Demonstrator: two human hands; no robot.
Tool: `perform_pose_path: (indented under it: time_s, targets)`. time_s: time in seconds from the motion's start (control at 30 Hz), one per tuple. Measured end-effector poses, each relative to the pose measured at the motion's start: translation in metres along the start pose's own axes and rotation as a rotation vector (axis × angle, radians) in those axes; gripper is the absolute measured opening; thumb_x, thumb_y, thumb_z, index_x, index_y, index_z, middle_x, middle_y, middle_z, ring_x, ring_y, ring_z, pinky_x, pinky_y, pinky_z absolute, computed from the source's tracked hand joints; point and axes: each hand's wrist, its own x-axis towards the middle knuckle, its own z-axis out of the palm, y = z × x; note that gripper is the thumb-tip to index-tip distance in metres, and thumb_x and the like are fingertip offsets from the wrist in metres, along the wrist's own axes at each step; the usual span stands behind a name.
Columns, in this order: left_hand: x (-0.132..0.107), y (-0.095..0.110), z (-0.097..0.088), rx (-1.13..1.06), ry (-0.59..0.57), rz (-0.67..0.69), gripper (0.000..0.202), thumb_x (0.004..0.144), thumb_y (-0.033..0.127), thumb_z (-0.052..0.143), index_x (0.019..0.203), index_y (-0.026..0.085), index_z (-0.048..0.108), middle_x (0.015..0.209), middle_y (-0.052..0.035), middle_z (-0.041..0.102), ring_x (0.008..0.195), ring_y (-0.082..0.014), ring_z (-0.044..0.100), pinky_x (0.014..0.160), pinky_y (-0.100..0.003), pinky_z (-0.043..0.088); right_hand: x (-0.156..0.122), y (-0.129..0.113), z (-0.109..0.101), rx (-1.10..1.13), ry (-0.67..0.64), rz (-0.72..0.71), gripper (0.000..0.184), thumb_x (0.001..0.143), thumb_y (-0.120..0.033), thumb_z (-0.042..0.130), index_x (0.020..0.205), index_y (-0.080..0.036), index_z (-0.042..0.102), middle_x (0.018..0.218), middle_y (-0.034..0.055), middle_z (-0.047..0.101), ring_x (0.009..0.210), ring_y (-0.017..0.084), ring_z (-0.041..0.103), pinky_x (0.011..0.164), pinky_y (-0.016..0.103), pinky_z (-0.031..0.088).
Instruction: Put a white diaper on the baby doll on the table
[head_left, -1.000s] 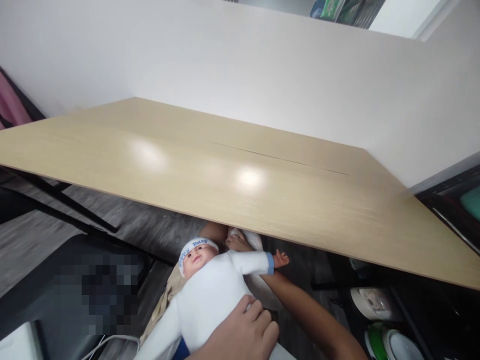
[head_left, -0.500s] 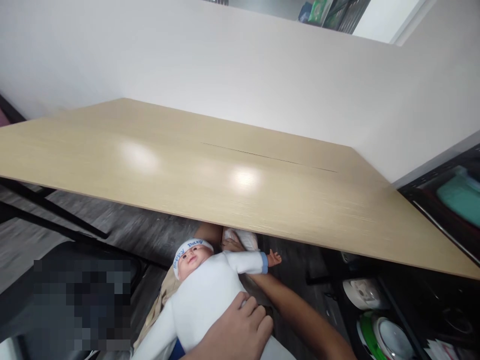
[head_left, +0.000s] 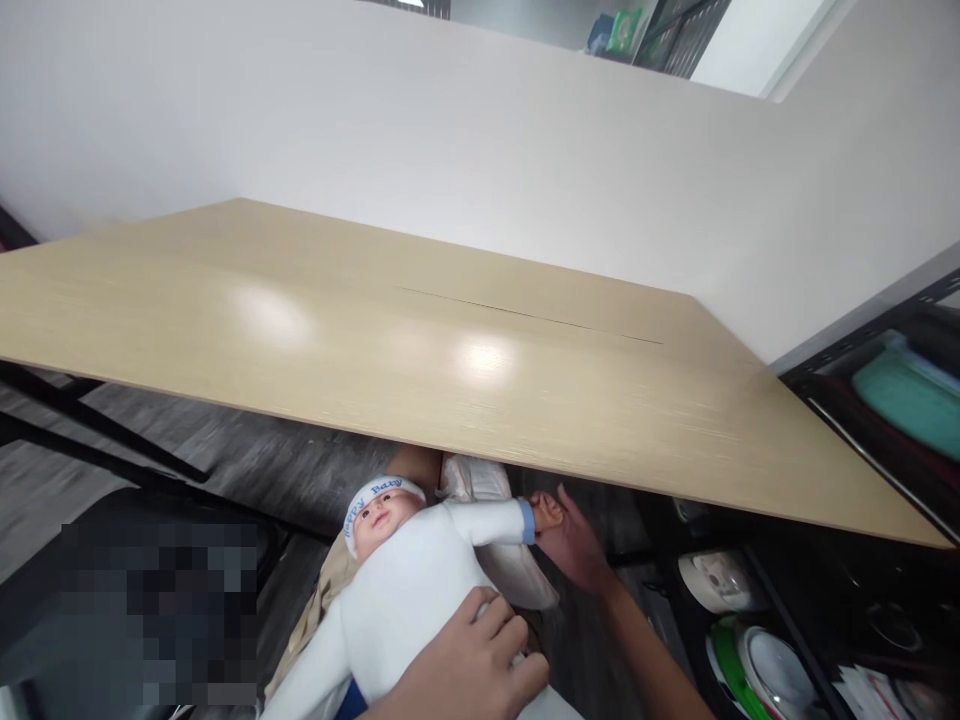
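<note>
A baby doll (head_left: 409,585) in a white suit and a white headband lies low in view, just below the table's near edge, head toward the table. My left hand (head_left: 469,665) is closed on the doll's belly. My right hand (head_left: 574,535) reaches in from the right with fingers apart and touches the doll's small hand at its blue cuff. A white soft package (head_left: 480,480) lies under the doll's arm, partly hidden by the table edge. Tan cloth (head_left: 322,600) shows beneath the doll.
A light wooden table (head_left: 450,350) fills the middle, with a white wall (head_left: 450,150) behind it. A black shelf (head_left: 885,380) with a teal item stands at right. White and green dishes (head_left: 757,670) sit low at right. Black table legs (head_left: 90,440) cross the grey floor at left.
My right hand has pulled back from the white package under the table and moved right to the doll's hand. My left hand has stayed on the doll. The view has shifted slightly.
</note>
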Motion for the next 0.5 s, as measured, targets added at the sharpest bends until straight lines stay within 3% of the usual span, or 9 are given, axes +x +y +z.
perform_pose_path:
  time_s: [0.07,0.1,0.13,0.2,0.27,0.3,0.4,0.5]
  targets:
    - [-0.001,-0.001,0.000,0.008,0.002,0.009,0.029,0.103,0.039,0.079,0.094,0.021,0.058,0.087,0.0001,0.064,0.083,-0.0212,0.056,0.082,-0.038,0.037,-0.003,0.007,-0.008,0.068,-0.065,-0.002,0.071,0.112,-0.074,0.009,0.093,-0.025,0.055,0.094,0.0067,0.067,0.091,0.024,0.070,0.083,0.038,0.060]
    - [-0.002,-0.001,0.000,0.013,-0.001,0.011,0.027,0.104,0.038,0.078,0.094,0.021,0.059,0.088,0.0000,0.064,0.083,-0.0212,0.056,0.083,-0.038,0.038,-0.003,0.008,-0.011,0.086,-0.104,-0.011,0.071,0.110,-0.078,0.009,0.091,-0.025,0.053,0.090,0.0051,0.064,0.087,0.023,0.068,0.082,0.037,0.059]
    - [-0.003,-0.001,0.001,0.018,0.002,0.010,0.026,0.104,0.037,0.077,0.095,0.021,0.059,0.088,-0.0001,0.064,0.084,-0.0212,0.057,0.084,-0.038,0.039,-0.001,0.007,-0.014,0.095,-0.140,-0.022,0.070,0.107,-0.083,0.017,0.092,-0.025,0.053,0.089,0.0038,0.063,0.085,0.023,0.066,0.081,0.036,0.058]
    - [-0.005,-0.001,0.003,0.032,0.026,0.001,0.023,0.105,0.033,0.075,0.095,0.021,0.059,0.088,-0.0002,0.064,0.084,-0.0212,0.057,0.087,-0.038,0.040,0.004,-0.002,-0.018,0.086,-0.204,-0.047,0.065,0.095,-0.088,0.050,0.102,-0.024,0.059,0.093,0.0027,0.064,0.088,0.023,0.064,0.084,0.036,0.057]
    - [-0.008,0.000,0.006,0.049,0.049,-0.010,0.022,0.105,0.032,0.074,0.095,0.022,0.058,0.087,-0.0004,0.065,0.083,-0.0214,0.058,0.089,-0.038,0.041,0.010,-0.019,-0.016,-0.073,-0.262,-0.099,0.069,0.077,-0.075,0.083,0.118,-0.023,0.065,0.109,0.0049,0.068,0.104,0.026,0.065,0.096,0.039,0.055]
    - [-0.009,0.001,0.007,0.057,0.057,-0.013,0.022,0.105,0.033,0.074,0.094,0.022,0.058,0.087,-0.0007,0.065,0.083,-0.0215,0.058,0.089,-0.038,0.042,0.013,-0.030,-0.013,-0.213,-0.271,-0.130,0.072,0.072,-0.065,0.092,0.124,-0.022,0.066,0.119,0.0076,0.069,0.115,0.030,0.064,0.104,0.042,0.053]
    - [-0.009,0.001,0.011,0.063,0.077,-0.018,0.022,0.107,0.034,0.071,0.093,0.022,0.059,0.088,-0.0015,0.067,0.081,-0.0214,0.059,0.087,-0.037,0.046,0.018,-0.063,0.003,-0.643,-0.213,-0.248,0.060,0.077,-0.041,0.088,0.129,-0.017,0.068,0.141,0.0172,0.064,0.139,0.039,0.055,0.120,0.051,0.044]
    - [-0.005,-0.002,0.009,0.023,0.101,-0.031,0.017,0.108,0.032,0.068,0.096,0.021,0.063,0.090,-0.0021,0.070,0.085,-0.0222,0.063,0.089,-0.036,0.050,0.016,-0.088,0.024,-0.787,-0.166,-0.282,0.044,0.088,-0.023,0.072,0.130,-0.015,0.066,0.140,0.0192,0.068,0.130,0.037,0.065,0.109,0.047,0.051]
